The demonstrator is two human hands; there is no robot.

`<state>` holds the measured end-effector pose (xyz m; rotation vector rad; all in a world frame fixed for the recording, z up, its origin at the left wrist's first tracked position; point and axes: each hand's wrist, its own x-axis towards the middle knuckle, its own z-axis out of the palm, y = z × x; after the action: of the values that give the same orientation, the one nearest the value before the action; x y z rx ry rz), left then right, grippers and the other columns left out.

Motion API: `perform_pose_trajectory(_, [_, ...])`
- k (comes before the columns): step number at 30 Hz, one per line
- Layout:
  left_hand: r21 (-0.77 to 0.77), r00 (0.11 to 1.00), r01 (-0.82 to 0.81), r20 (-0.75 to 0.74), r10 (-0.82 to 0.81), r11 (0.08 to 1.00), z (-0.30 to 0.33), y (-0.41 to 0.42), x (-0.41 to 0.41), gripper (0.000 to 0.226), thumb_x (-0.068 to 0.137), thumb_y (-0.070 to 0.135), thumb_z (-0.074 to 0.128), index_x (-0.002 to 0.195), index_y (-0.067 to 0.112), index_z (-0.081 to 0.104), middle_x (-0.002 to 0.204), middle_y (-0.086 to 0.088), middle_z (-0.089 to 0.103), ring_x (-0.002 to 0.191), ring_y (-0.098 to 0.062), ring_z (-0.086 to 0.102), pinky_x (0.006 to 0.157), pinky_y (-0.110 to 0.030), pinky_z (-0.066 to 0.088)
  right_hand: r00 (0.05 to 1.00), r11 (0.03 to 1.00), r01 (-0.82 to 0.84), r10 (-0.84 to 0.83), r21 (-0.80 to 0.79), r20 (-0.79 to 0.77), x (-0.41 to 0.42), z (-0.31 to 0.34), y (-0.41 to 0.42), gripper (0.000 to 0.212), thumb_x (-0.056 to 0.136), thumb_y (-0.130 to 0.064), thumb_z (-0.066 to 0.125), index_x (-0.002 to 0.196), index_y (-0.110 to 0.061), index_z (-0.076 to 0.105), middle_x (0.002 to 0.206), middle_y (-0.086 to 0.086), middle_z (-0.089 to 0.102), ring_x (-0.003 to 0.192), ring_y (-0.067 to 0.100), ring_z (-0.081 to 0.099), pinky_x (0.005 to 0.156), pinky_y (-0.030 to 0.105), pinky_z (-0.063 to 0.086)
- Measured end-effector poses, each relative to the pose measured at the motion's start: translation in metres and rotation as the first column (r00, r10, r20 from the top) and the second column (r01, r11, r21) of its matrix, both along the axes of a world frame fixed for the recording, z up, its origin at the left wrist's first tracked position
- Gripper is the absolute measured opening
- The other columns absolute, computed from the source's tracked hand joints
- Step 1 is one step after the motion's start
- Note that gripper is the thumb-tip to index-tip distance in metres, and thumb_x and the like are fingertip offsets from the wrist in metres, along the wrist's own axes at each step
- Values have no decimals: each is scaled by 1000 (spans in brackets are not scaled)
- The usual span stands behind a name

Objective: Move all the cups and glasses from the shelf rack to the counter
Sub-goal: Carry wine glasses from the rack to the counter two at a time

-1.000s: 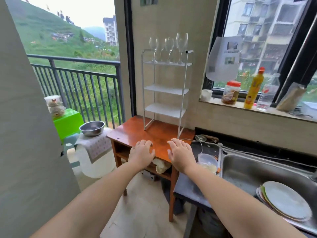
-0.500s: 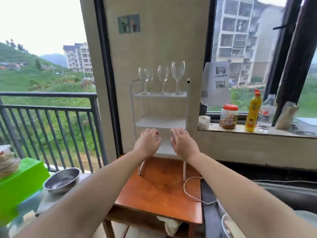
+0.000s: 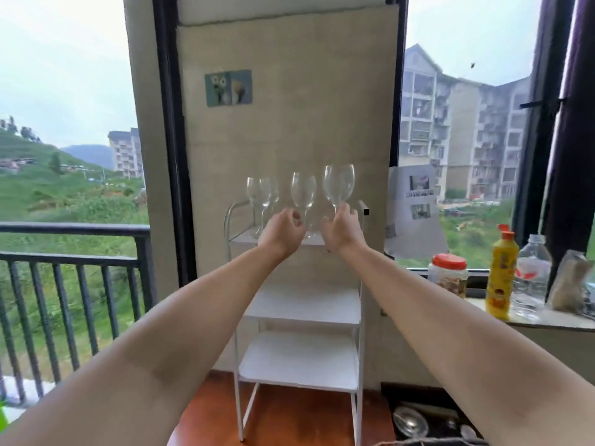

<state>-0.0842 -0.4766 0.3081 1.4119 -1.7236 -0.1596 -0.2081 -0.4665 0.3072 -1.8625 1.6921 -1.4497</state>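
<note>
Several clear wine glasses stand on the top shelf of a white metal shelf rack (image 3: 302,304) against the wall. My left hand (image 3: 282,230) is raised to that shelf, its fingers curled onto the stem of the middle wine glass (image 3: 303,192), whose foot rests on the shelf. My right hand (image 3: 342,231) has its fingertips pinched on the stem just under the bowl of the right wine glass (image 3: 338,184). Two more glasses (image 3: 261,190) stand untouched at the left. The rack's two lower shelves hold nothing.
The rack stands on a brown wooden table (image 3: 283,413). A dark counter (image 3: 399,400) with a metal ladle (image 3: 410,421) lies at lower right. On the window sill (image 3: 547,321) stand a red-lidded jar (image 3: 449,275), a yellow bottle (image 3: 500,278) and a clear bottle (image 3: 531,278). A balcony railing (image 3: 74,230) is at left.
My view rose from the table to the rack's top shelf. Both hands lifted from low in front of the rack up to the wine glass stems and closed on them.
</note>
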Motion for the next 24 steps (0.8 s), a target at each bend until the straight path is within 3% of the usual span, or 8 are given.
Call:
perform_pose_trajectory(2, [14, 995, -8, -95, 10, 1000, 13, -20, -2, 23, 91, 15, 47, 103, 4, 62, 98, -11, 65, 93, -29, 59, 83, -33, 47, 972, 995, -33, 9, 99, 234, 1, 10, -27, 51, 90, -16, 40, 138, -1, 32, 137, 16, 38, 103, 32, 55, 90, 51, 53])
perform_pose_trajectory(4, [92, 990, 10, -141, 3, 996, 18, -36, -6, 18, 90, 10, 45, 91, 4, 62, 88, -13, 62, 84, -29, 59, 76, -34, 49, 937, 984, -59, -3, 167, 350, 0, 13, -55, 55, 86, -16, 41, 137, -2, 30, 138, 19, 39, 111, 35, 57, 92, 51, 52])
perform_pose_trajectory(8, [273, 950, 134, -309, -45, 953, 16, -65, -12, 12, 89, 11, 50, 93, 3, 59, 74, -12, 57, 67, -29, 61, 49, -29, 43, 888, 968, -90, -28, 235, 459, 1, 8, -97, 58, 84, -19, 41, 137, -4, 25, 135, 17, 43, 117, 35, 56, 98, 50, 48])
perform_pose_trajectory(12, [282, 931, 161, -360, -51, 946, 11, -84, -15, 12, 84, 7, 55, 91, 3, 64, 62, -13, 55, 43, -21, 49, 44, -23, 36, 867, 965, -115, -19, 237, 499, -3, 7, -103, 42, 86, -14, 41, 128, -10, 40, 118, 13, 55, 99, 31, 64, 84, 48, 57])
perform_pose_trajectory(14, [260, 926, 160, -373, -54, 952, 11, -89, -15, 9, 84, 5, 56, 85, 2, 65, 61, -13, 56, 41, -20, 46, 44, -23, 36, 809, 966, -112, -47, 233, 586, -4, 9, -95, 34, 93, -10, 36, 126, -10, 45, 115, 11, 57, 82, 28, 69, 65, 41, 62])
perform_pose_trajectory(16, [231, 920, 170, -387, -70, 958, 9, -93, -15, 14, 88, 5, 52, 84, 1, 65, 68, -13, 60, 42, -18, 49, 42, -22, 37, 768, 970, -120, -45, 212, 639, -8, 11, -91, 33, 98, -6, 30, 126, -9, 46, 115, 13, 57, 63, 23, 67, 44, 31, 57])
perform_pose_trajectory(21, [146, 919, 188, -375, -122, 971, 10, -94, -9, 17, 95, 9, 48, 87, 4, 62, 84, -9, 65, 50, -12, 55, 33, -14, 39, 764, 982, -113, -11, 150, 645, -4, 16, -77, 27, 101, -8, 29, 121, -11, 47, 88, 8, 54, 53, 20, 65, 43, 31, 54])
perform_pose_trajectory(24, [92, 914, 185, -383, -137, 978, 16, -88, -5, 18, 95, 9, 50, 87, 2, 64, 84, -8, 66, 51, -12, 56, 38, -18, 40, 797, 986, -120, 27, 114, 603, 0, 20, -66, 24, 101, -10, 30, 118, -11, 47, 88, 5, 54, 52, 17, 64, 42, 29, 53])
